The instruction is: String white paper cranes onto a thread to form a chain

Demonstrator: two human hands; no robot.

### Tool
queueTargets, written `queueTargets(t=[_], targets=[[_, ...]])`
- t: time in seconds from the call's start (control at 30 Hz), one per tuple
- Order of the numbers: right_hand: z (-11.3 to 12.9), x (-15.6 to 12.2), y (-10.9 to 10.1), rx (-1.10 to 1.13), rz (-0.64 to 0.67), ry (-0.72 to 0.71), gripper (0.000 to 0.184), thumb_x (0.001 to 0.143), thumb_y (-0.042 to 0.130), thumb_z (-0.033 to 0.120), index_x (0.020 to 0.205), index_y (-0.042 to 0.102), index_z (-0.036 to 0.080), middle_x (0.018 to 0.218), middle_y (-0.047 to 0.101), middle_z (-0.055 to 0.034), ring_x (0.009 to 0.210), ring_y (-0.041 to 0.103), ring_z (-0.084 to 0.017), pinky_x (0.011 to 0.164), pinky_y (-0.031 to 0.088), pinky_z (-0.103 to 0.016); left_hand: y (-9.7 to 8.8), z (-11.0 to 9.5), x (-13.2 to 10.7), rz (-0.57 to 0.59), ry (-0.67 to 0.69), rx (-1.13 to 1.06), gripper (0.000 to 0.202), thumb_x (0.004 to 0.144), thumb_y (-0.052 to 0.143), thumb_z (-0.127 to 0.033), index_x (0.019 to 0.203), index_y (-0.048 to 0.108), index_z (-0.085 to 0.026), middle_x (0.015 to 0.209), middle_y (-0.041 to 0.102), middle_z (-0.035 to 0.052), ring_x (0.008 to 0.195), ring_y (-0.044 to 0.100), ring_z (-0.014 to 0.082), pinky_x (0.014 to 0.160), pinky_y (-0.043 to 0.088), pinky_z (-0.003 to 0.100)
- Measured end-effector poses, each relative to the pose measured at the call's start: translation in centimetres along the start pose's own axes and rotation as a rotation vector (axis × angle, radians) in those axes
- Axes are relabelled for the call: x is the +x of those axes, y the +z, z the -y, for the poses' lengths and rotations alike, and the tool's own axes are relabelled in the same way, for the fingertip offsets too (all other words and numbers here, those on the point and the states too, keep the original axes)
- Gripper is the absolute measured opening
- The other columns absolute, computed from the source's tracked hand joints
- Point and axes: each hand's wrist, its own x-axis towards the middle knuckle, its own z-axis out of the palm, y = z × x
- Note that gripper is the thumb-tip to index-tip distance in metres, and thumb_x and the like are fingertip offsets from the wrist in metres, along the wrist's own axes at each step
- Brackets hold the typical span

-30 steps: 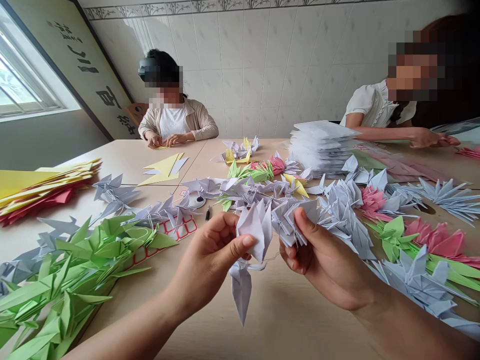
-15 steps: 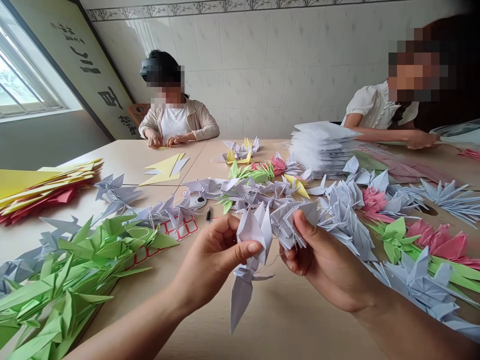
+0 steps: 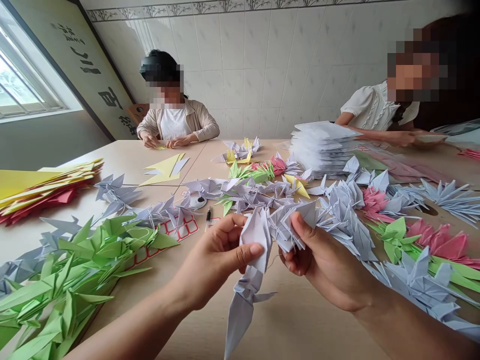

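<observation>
Fingers (image 3: 249,248) of the left hand (image 3: 210,265) pinch a pale lilac paper crane (image 3: 257,235) above the table (image 3: 300,320), its creased body upright and its long pointed tail dangling below them. Clenched fingers (image 3: 302,232) of the right hand (image 3: 324,265) grip a bunch of cranes (image 3: 288,227) just beside it, a thin thread (image 3: 275,262) showing between the hands.

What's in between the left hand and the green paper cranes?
In the head view, a sheet of red-squared labels lies between the left hand and the green cranes, on the table.
</observation>
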Motion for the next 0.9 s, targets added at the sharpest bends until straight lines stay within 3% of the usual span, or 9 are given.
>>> queueTargets(t=[0.23,0.43,0.73,0.9], targets=[[-0.10,0.17,0.02,0.006,-0.016,-0.012,0.042,0.085,0.064,0.057,0.070,0.061,0.018,0.057,0.061,0.0026,0.050,0.054,-0.007,0.047,0.039,-0.015,-0.21,0.01,0.07,-0.004,-0.025,0.005,0.025,0.071,0.082,-0.026,0.084,0.064,-0.014,0.073,0.061,-0.0006,0.064,0.051,0.0090,0.060,0.041,0.019],[-0.09,0.06,-0.03,0.020,0.034,0.002,0.041,0.085,0.063,0.057,0.072,0.063,0.018,0.060,0.062,0.0022,0.052,0.055,-0.006,0.049,0.040,-0.014,-0.45,0.00,0.11,-0.046,-0.045,-0.007,0.050,0.071,0.083,-0.020,0.113,0.056,-0.024,0.070,0.063,-0.0029,0.065,0.059,0.0121,0.066,0.045,0.024],[-0.32,0.28,-0.06,-0.035,0.019,-0.080,0.040,0.085,0.064,0.056,0.073,0.060,0.018,0.060,0.059,0.0021,0.053,0.054,-0.007,0.049,0.040,-0.016,-0.40,0.03,0.24,-0.060,-0.080,-0.003,0.028,0.072,0.082,-0.023,0.091,0.064,-0.014,0.076,0.066,0.0005,0.067,0.056,0.0085,0.064,0.042,0.019],[-0.61,0.75,-0.65,-0.193,-0.036,-0.301,0.037,0.088,0.062,0.052,0.073,0.060,0.019,0.064,0.058,0.0018,0.057,0.055,-0.009,0.049,0.041,-0.018,-0.39,0.04,0.28,-0.030,-0.063,0.015,0.019,0.081,0.075,-0.025,0.095,0.068,-0.015,0.081,0.066,0.0016,0.075,0.056,0.0103,0.073,0.043,0.021]])
